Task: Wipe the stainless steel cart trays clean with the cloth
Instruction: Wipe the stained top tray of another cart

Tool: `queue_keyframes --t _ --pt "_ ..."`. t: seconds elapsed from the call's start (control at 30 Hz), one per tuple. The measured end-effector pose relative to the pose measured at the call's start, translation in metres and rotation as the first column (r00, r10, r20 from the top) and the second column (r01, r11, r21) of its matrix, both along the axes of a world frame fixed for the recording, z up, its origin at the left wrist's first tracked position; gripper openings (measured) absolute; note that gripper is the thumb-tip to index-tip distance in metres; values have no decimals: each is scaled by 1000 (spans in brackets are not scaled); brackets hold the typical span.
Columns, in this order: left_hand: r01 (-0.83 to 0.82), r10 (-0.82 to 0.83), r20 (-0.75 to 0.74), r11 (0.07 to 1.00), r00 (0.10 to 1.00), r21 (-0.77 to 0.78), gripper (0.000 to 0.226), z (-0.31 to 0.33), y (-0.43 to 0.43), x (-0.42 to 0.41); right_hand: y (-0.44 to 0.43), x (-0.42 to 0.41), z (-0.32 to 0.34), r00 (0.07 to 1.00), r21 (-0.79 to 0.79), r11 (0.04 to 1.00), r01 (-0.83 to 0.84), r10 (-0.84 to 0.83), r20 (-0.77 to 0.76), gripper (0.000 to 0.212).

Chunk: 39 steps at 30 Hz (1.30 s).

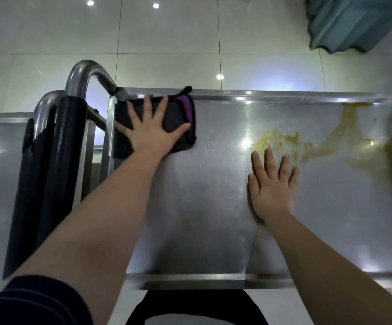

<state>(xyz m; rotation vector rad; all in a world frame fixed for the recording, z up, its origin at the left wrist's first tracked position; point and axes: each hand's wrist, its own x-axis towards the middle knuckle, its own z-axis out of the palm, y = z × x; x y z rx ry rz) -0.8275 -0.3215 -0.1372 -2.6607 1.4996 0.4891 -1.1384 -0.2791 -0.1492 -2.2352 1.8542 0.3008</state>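
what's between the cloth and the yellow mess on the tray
Nothing. The head view shows only bare, shiny steel of the tray between the cloth under the left hand and the yellow spill. The right hand lies flat nearer the camera.

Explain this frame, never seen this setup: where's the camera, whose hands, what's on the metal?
No robot here: one camera worn on a person's head looks down at their bare hands. The left hand presses flat on a dark cloth with a purple edge, in the far left corner of a stainless steel cart tray, by the cart handle. The right hand lies flat on the bare tray, at the edge of a yellowish smear that spreads to the right. Nothing is gripped.
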Motion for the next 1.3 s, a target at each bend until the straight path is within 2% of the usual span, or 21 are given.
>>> queue_keyframes --t 0.1,0.2,0.37,0.47,0.5,0.57,0.63,0.7,0.77,0.87,0.93,1.03,1.1,1.23,1.3 --pt "-63 62 21 998 998 22 106 2 -5 1 0 2 1 1000 13 1000 12 -12 -15 56" --pt "-111 111 -13 994 994 -6 108 2 -27 -41 0 2 0 1000 15 1000 15 -15 -16 56" --pt "172 -169 -92 985 981 29 101 13 -59 -148 0 1 -1 1000 10 1000 22 -22 -10 54" --pt "267 -256 -174 963 951 46 95 18 -63 -162 -3 -1 3 1000 31 999 8 -8 -1 54" --pt "273 -266 -200 962 943 8 90 20 -62 -152 -4 -2 6 999 37 999 8 -10 40 55" --pt "251 -265 -181 963 947 -97 79 25 -53 -117 -6 0 18 971 53 995 85 -94 218 56" --pt "191 -209 -87 965 974 -182 70 24 -36 -70 -13 11 33 881 16 974 225 -210 424 52" --pt "153 -165 -47 969 985 -193 64 19 -21 -30 -33 43 43 853 -77 961 265 -196 483 50" --pt "191 -199 -29 967 980 -168 59 10 -16 -15 -65 91 46 903 -100 977 186 -130 409 54" --pt "258 -262 6 948 965 -186 56 -2 -18 -21 -103 146 35 980 1 1000 11 -11 199 62" --pt "234 -236 6 955 972 -181 56 -10 -15 -19 -107 149 21 994 43 997 -71 67 91 64" --pt "221 -222 13 963 975 -155 55 -19 -13 -13 -110 117 11 993 29 993 -110 109 48 65" --pt "225 -226 6 963 974 -147 55 -20 -14 -12 -125 77 8 998 26 998 -57 57 27 65" --pt "227 -226 21 960 974 -162 54 -25 -15 -14 -155 -21 9 975 41 974 222 -220 -39 69" --pt "226 -224 29 959 974 -170 54 -26 -14 -14 -155 -24 12 960 53 959 277 -273 -62 77"
